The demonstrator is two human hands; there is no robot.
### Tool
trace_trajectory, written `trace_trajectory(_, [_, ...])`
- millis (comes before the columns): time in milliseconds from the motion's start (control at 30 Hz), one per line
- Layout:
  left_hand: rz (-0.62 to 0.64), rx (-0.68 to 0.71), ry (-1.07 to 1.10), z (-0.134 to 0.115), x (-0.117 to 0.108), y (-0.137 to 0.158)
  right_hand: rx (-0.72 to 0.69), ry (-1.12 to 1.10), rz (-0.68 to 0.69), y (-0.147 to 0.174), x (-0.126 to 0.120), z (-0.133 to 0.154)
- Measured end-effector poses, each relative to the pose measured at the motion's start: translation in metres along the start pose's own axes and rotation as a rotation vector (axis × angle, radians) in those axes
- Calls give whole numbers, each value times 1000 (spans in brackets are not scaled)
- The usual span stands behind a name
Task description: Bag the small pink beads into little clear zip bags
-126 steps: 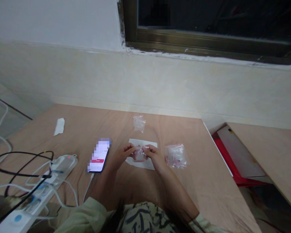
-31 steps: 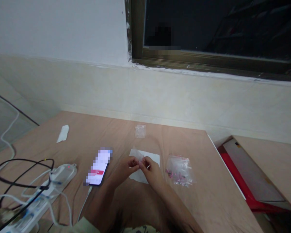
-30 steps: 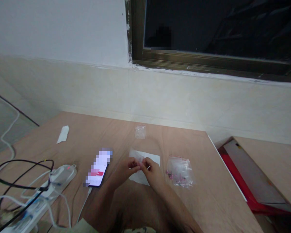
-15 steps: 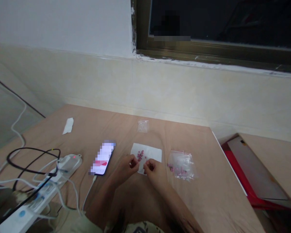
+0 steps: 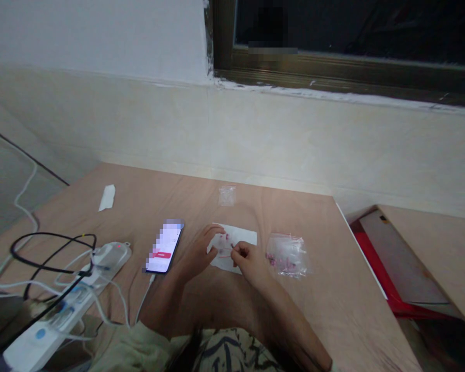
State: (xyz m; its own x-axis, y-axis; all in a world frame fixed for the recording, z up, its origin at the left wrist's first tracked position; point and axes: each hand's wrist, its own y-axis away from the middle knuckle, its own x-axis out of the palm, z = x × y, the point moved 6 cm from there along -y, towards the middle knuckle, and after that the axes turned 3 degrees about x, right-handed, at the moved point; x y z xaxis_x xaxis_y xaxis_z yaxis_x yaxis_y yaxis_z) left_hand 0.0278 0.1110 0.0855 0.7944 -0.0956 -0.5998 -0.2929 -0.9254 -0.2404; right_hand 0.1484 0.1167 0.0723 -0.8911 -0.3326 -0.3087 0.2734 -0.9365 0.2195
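Observation:
A white sheet of paper (image 5: 243, 235) lies on the table in front of me, with several small pink-red pieces (image 5: 227, 236) on it. My left hand (image 5: 201, 252) is over the paper's left edge, thumb and fingers spread apart with nothing seen between them. At the paper's right side my right hand (image 5: 250, 261) is closed in a pinch; whatever is between its fingertips is too small to name. A thin reddish line shows on the paper between the two hands. Right of my right hand, a clear plastic bag (image 5: 290, 253) contains more pink-red pieces.
A small clear bag (image 5: 227, 196) lies farther back. To the left are a lit phone (image 5: 166, 248) on a charging cable, a white power strip (image 5: 110, 258) with tangled cables, and a white scrap (image 5: 107, 197). A red item (image 5: 383, 274) is beyond the table's right edge.
My left hand has opened from a pinch and reached forward over the paper, partly covering the pink-red pieces. My right hand stays pinched in nearly the same place. The view has shifted slightly.

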Motion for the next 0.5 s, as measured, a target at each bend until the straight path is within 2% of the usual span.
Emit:
trace_trajectory(100, [93,23,62,0,0,3,58,-79,11,-4,-5,-5])
trace_trajectory(233, [202,-31,119,1,7,14,103,-203,80,-6,-1,-9])
trace_trajectory(367, [148,-119,100,13,9,23,120,-302,209,-4,12,-19])
trace_trajectory(433, [103,-154,54,23,7,26,109,-267,151,-8,13,-31])
trace_trajectory(500, [66,-169,-8,33,6,28,86,-140,-32,-16,7,-47])
